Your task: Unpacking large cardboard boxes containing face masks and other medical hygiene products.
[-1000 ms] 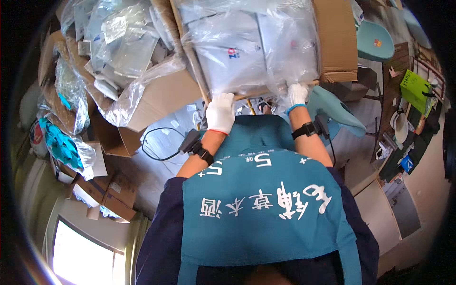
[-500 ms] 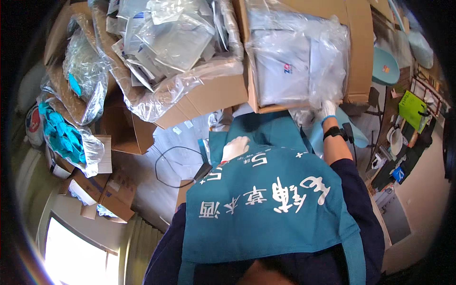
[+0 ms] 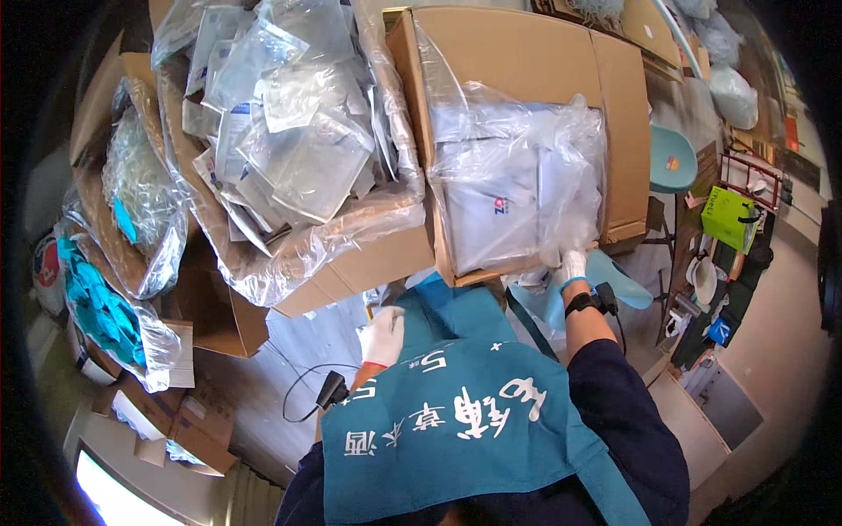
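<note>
1. On the right, a teal plastic seat (image 3: 672,158) stands beyond the carton's open flap, with a bright green bag (image 3: 730,219) farther out and a stuffed white plastic bag (image 3: 732,96) above.
2. Down on the left, a black cable (image 3: 294,412) loops over the floor (image 3: 272,438) near a small black device (image 3: 331,388) at the left forearm; the teal apron (image 3: 456,421) covers part of that arm.
3. Here is the main cardboard carton (image 3: 517,61), open at top centre: pale flat packages (image 3: 487,206) lie inside, and the crumpled clear plastic liner (image 3: 570,184) spreads across them, in the way of a clean look.
4. Beside it on the left, a second carton (image 3: 368,263), lined with clear film, is heaped with clear and white flat packets (image 3: 307,158).
5. Farther left, another carton (image 3: 92,114) holds a tangle of clear plastic (image 3: 136,167) with one teal piece on it; below, a clear bag (image 3: 162,351) is filled with teal pieces (image 3: 101,307).
6. And the hands! The white-gloved right hand (image 3: 570,267) is at the main carton's near right corner, against the liner; whether its fingers are clamped on the plastic, one cannot tell.
7. The white-gloved left hand (image 3: 382,337) is lower, beside the apron's edge, fingers bent; their grip cannot be told.
</note>
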Tool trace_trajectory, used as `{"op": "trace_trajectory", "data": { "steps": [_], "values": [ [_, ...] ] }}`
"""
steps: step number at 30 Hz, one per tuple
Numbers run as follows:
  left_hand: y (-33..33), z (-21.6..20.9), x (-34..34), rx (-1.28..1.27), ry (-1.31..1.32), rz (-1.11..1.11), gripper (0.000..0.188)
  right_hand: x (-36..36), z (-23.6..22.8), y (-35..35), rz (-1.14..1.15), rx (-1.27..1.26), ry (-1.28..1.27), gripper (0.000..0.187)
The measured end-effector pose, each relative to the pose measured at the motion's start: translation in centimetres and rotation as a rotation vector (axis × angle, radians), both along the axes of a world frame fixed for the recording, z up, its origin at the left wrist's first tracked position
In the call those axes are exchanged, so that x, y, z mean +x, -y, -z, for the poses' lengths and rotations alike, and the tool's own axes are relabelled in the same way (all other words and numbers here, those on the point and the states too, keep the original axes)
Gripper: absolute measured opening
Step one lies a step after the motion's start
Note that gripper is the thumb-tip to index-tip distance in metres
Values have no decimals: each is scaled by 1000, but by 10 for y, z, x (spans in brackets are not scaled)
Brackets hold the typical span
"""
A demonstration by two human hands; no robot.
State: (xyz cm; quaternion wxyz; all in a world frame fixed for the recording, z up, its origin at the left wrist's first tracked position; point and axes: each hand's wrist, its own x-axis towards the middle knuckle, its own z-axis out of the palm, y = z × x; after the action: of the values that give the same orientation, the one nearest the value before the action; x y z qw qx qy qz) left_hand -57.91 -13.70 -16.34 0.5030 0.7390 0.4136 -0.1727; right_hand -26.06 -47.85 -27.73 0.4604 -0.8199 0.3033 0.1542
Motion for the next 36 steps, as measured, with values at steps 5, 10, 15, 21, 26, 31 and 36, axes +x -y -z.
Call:
{"op": "trace_trajectory", "data": {
  "steps": [5, 10, 15, 21, 26, 31, 36],
  "values": [
    [-33, -59, 114, 160, 322, -53, 16, 3, 2, 7, 60, 297, -78, 33],
    [-73, -51, 245, 690, 642, 224, 35, -5, -51, -48, -224, 63, -406, 27],
    [-68, -25, 362, 899, 701, 446, 67, -21, -128, -18, -143, 256, -575, 42],
    [-80, 28, 352, 481, 491, 494, 47, -42, -184, 61, -1101, -272, -773, 38],
    [-44, 19, 270, 684, 468, 542, 39, 31, -243, -92, -706, 581, -448, 21],
    [10, 17, 238, 587, 416, 519, 38, 119, -154, -237, 21, 1072, -230, 41],
    [26, 20, 218, 526, 428, 416, 38, 147, -102, -303, 398, 1265, -396, 20]
  ]
}}
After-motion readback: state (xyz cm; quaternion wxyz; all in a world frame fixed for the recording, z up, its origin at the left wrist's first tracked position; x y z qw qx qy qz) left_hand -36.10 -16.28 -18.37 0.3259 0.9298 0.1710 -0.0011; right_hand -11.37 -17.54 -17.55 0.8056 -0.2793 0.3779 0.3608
